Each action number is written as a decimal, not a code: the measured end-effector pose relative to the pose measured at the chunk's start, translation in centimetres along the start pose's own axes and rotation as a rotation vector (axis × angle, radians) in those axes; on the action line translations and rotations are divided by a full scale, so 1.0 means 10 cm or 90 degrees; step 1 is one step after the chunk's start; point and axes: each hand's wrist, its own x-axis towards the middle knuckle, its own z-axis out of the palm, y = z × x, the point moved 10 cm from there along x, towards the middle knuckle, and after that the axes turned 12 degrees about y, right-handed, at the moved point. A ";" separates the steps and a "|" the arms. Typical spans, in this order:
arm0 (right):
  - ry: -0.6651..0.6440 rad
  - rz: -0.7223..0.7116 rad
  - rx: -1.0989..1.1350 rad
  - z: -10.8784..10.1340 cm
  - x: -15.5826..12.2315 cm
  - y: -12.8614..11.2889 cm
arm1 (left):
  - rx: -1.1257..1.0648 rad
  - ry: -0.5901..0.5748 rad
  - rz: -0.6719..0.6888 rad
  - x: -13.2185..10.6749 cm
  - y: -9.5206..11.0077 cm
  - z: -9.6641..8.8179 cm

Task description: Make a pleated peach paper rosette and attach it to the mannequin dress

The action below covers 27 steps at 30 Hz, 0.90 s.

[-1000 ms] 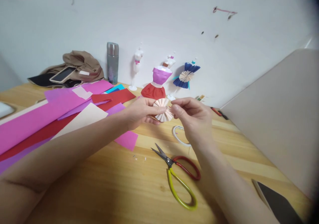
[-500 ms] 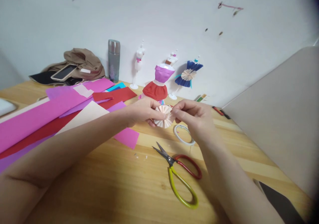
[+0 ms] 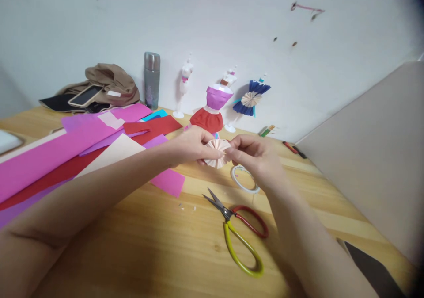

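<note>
A round, pleated cream paper rosette [image 3: 216, 160] is held up above the table, its folds fanning out from the middle. My left hand [image 3: 194, 147] grips its left side, the thumb lying across the front. At the right edge, my right hand [image 3: 255, 154] pinches the rosette between thumb and fingers. Behind the hands stands a small dress form in a purple paper top and red paper skirt [image 3: 208, 120]. Below my right hand lies a roll of white tape [image 3: 236, 181]. Nearer to me, scissors [image 3: 227, 214] with one red and one yellow handle rest with their blades apart.
Strips of coloured crepe paper [image 3: 59, 150] cover the left of the table. A flask [image 3: 152, 81], a bare dress form [image 3: 185, 83] and one in blue paper [image 3: 251, 99] stand along the wall. A dark flat object [image 3: 371, 267] lies at the lower right.
My right hand's fingers have closed in further over the rosette's right edge. My left hand keeps its hold, and the other things lie as before.
</note>
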 end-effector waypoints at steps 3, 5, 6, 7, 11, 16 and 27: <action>0.007 0.000 0.012 -0.04 0.01 0.01 | -0.043 -0.002 -0.007 0.01 0.02 -0.03; 0.005 -0.003 0.011 -0.06 0.02 0.00 | -0.044 -0.013 -0.005 0.01 0.03 -0.04; 0.002 -0.007 0.009 -0.07 0.02 -0.01 | -0.036 -0.016 -0.005 0.00 0.04 -0.04; 0.000 -0.011 0.006 -0.07 0.01 -0.02 | -0.024 -0.014 -0.003 0.00 0.04 -0.04; 0.001 -0.023 0.007 -0.03 -0.01 -0.05 | 0.083 0.011 0.033 -0.02 0.08 -0.05; 0.022 -0.023 0.005 0.03 -0.02 -0.01 | 0.183 0.035 0.098 -0.06 0.15 -0.05; 0.108 -0.005 0.085 -0.17 0.06 0.10 | -0.129 -0.025 0.026 0.04 0.07 -0.03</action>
